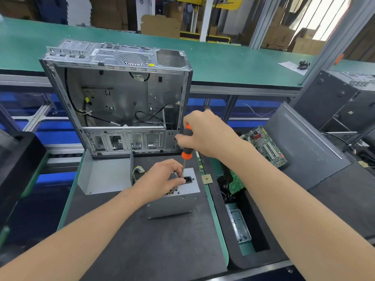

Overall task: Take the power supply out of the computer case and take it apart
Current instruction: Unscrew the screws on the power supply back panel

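The grey power supply (172,203) stands on the black mat in front of the open, emptied computer case (121,94). My left hand (162,179) rests on its top face and grips it, fingers beside the black power socket. My right hand (205,134) holds an orange-and-black screwdriver (187,142) upright, its tip down on the supply's top next to the socket. A bent grey metal cover (105,173) lies just left of the supply, with yellow and black wires (138,172) showing between them.
A green circuit board (265,147) leans at the right beside a dark grey panel (304,151). A small square chip (207,178) and a clear tray of screws (239,226) lie right of the mat. More dark cases stand far right.
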{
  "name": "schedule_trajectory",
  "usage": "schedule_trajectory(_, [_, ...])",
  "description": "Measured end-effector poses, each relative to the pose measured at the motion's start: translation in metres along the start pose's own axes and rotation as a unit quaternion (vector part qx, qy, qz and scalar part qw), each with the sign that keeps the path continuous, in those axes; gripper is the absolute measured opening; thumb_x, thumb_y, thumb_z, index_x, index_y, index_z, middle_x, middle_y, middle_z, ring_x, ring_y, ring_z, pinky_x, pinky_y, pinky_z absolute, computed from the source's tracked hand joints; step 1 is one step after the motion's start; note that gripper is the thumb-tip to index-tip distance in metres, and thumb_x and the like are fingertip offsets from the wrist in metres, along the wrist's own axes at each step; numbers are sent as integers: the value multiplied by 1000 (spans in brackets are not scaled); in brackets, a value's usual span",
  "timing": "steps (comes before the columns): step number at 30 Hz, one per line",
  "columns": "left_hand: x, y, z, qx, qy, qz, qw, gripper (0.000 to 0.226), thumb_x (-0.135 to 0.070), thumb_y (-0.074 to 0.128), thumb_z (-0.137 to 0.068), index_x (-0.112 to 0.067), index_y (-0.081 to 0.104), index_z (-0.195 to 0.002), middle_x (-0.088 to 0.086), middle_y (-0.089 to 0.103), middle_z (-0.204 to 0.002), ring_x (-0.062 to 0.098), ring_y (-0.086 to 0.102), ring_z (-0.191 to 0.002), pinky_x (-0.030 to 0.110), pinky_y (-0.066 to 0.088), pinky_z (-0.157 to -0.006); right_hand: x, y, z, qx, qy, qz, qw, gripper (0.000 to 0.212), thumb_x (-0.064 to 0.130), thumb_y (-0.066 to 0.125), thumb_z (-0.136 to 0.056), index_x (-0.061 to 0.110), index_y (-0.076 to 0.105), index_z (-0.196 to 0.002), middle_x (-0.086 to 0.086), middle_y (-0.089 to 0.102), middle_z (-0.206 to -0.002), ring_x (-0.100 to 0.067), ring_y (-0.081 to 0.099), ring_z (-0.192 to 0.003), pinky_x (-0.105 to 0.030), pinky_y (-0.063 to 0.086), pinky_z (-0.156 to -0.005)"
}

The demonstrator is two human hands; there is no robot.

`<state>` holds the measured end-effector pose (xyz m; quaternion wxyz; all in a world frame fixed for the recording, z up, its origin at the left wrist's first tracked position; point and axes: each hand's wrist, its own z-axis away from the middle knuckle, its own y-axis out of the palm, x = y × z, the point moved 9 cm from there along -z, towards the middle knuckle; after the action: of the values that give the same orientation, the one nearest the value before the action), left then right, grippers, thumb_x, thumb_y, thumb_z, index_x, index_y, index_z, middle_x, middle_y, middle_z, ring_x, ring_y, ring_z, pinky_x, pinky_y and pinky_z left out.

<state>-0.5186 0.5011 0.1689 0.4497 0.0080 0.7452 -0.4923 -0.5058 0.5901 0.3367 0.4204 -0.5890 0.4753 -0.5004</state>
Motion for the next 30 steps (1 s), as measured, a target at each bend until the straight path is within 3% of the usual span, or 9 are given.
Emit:
schedule_trajectory(5, [-6, 0, 2, 2, 7, -20, 1000, 29, -37, 72, -96, -43, 48, -80, -12, 67, -118, 9, 63, -112, 33, 49, -98, 8, 2, -3, 69, -73, -80, 992, 16, 29, 73, -88, 25, 60, -81, 12, 55, -65, -12, 51, -62, -31, 45, -54])
schedule_trajectory(7, [-7, 0, 2, 0, 12, -21, 1000, 29, -36, 72, -96, -42, 49, -80, -11, 67, -118, 10, 64, -113, 33, 48, -99, 14, 1, -2, 103, -108, -95, 984, 12, 22, 75, -85, 28, 65, -81, 15, 60, -69, -6, 54, -60, -19, 39, -51])
schedule_trajectory(12, [-8, -1, 4, 7, 14, -13, 1000, 30, -35, 71, -98, -44, 48, -80, -15, 65, -113, 11, 64, -118, 39, 51, -98, 25, -2, 3, 192, -188, -71, 961, 16, 14, 74, -79, 29, 72, -85, 14, 67, -84, -4, 62, -78, -17, 48, -64])
schedule_trajectory(16, [-6, 0, 4, 12, 12, -21, 1000, 32, -34, 69, -99, -45, 46, -80, -15, 64, -114, 12, 64, -118, 42, 53, -97, 29, -9, 8, 131, -183, -36, 974, 11, 24, 71, -83, 25, 66, -93, 15, 58, -70, -1, 58, -72, -19, 39, -55])
schedule_trajectory(19, [-3, 1, 3, 5, 2, -24, 1000, 30, -35, 68, -99, -45, 48, -79, -20, 63, -110, 7, 65, -115, 36, 53, -95, 18, -14, 7, -31, -24, 147, 988, 48, 64, 48, -98, 17, 52, -89, 5, 40, -63, -22, 48, -62, -29, 22, -47])
schedule_trajectory(21, [-2, 2, 2, 0, -3, -33, 999, 30, -36, 69, -98, -45, 49, -78, -24, 62, -106, 0, 64, -107, 27, 51, -91, 19, -17, 12, -81, 65, 200, 974, 63, 70, 37, -100, 15, 37, -70, 0, 35, -61, -23, 32, -51, -29, 17, -47])
schedule_trajectory(25, [0, 2, 2, -5, -6, -31, 999, 29, -37, 70, -97, -45, 50, -78, -29, 60, -99, -11, 57, -94, 19, 42, -80, 23, -6, 1, -74, 61, 176, 980, 42, 36, 57, -101, 14, 34, -73, -2, 36, -64, -27, 44, -56, -29, 22, -47])
schedule_trajectory(28, [-1, 2, 4, 1, -7, -18, 1000, 22, -37, 71, -97, -43, 54, -84, -20, 66, -117, -2, 62, -109, 26, 49, -93, 27, 3, -7, -10, -19, 93, 995, 26, 28, 61, -96, 13, 49, -78, -2, 49, -67, -30, 57, -66, -27, 31, -48])
schedule_trajectory(30, [-2, 1, 5, 5, -3, -15, 1000, 23, -36, 70, -98, -44, 53, -84, -16, 67, -120, 5, 63, -115, 28, 50, -98, 25, 3, -7, 64, -74, 15, 995, 16, 28, 66, -94, 18, 61, -83, 4, 59, -71, -18, 59, -65, -25, 37, -49])
